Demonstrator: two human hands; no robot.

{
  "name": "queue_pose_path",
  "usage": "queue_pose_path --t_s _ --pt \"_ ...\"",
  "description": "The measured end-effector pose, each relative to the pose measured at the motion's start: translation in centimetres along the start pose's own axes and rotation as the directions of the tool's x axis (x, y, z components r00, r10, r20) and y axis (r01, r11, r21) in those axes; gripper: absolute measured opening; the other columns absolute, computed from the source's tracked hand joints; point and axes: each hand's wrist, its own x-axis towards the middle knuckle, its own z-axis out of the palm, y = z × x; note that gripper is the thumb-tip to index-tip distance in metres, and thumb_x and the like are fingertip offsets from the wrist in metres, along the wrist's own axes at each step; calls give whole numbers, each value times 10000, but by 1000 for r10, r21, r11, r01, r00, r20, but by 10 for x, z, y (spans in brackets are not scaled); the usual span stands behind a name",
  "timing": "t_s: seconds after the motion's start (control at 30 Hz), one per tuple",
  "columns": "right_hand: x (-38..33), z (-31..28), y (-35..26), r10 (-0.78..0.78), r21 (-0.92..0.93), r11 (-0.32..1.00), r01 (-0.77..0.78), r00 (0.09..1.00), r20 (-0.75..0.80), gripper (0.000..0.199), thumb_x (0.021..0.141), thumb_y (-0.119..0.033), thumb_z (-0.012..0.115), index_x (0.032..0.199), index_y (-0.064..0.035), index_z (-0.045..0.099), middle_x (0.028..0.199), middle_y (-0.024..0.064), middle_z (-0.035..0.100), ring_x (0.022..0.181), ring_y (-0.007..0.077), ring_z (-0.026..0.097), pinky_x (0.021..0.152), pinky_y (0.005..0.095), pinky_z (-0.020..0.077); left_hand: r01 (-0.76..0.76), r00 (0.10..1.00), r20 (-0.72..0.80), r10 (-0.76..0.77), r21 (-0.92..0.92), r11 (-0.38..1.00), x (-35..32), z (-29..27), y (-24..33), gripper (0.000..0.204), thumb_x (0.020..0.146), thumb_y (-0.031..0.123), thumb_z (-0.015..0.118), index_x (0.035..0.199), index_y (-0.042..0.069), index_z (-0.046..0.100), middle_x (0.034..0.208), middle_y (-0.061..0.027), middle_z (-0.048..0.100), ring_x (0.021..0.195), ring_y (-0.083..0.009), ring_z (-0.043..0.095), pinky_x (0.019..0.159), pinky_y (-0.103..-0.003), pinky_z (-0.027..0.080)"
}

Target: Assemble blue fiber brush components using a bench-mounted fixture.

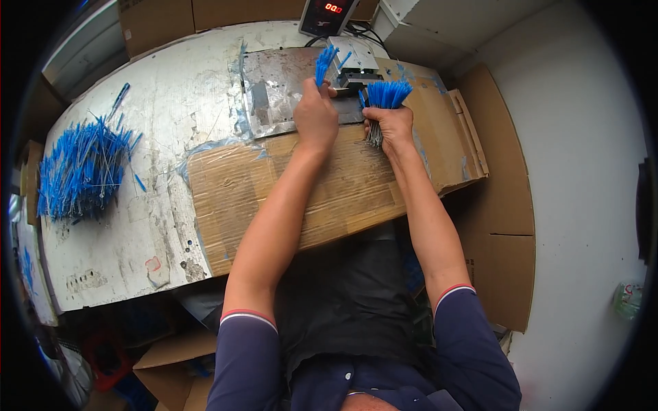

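My left hand [316, 113] is closed around a small bunch of thin blue-ended wire pieces [324, 64], their blue ends pointing up and away. To its right, my right hand [392, 127] grips a thicker bundle of the same blue-ended wire pieces [388, 94]. Bare silvery wires hang out below that fist. Just beyond both hands stands a small metal device [354, 58] with a dark block at its front. A metal plate [274, 96] lies under and left of it. Whether the left hand's wires touch the device, I cannot tell.
A large heap of blue-ended wires [83, 171] lies on the worn white table [151, 226] at the far left, with a few loose pieces beside it. Cardboard [233, 198] covers the table's near edge. A red digital display box [329, 15] stands at the back. Cardboard panels [504, 205] line the right.
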Motion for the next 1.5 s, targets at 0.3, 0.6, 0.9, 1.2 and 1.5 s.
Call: queue_pose_path --t_s 0.3,0.6,0.9,1.2,1.5 --pt "5 8 1 2 -51 999 -6 997 -73 104 707 91 754 722 46 661 640 111 654 485 185 623 414 299 487 -18 998 -56 24 108 994 1 -3 2 156 1041 194 516 1030 61 597 861 -111 735 760 -302 715 676 -420 520" --pt "1 4 -4 54 3 999 -54 997 -53 96 759 52 769 798 51 681 707 118 679 556 183 652 468 294 540 -43 998 -24 51 262 964 1 -3 0 166 1026 209 530 1020 75 627 876 -152 725 818 -381 695 707 -489 497" --pt "-6 -6 -7 122 183 976 -115 992 -24 79 750 51 750 781 42 678 688 125 677 567 207 677 502 323 580 -225 973 136 187 365 903 1 0 -3 88 951 136 579 948 50 592 793 -167 690 787 -373 665 728 -495 463" --pt "-9 -16 -7 181 117 976 -185 983 43 100 750 70 754 774 62 657 698 143 667 559 223 674 489 337 589 -373 926 210 313 395 840 -3 -3 0 67 885 50 552 943 49 587 805 -162 666 793 -364 651 732 -477 459" --pt "-11 -5 -11 239 -23 971 -238 969 68 77 768 91 722 772 77 647 684 160 657 534 239 666 466 346 578 -395 916 272 294 488 778 -4 -4 -2 109 855 17 539 949 55 581 845 -157 661 819 -359 653 745 -457 481"
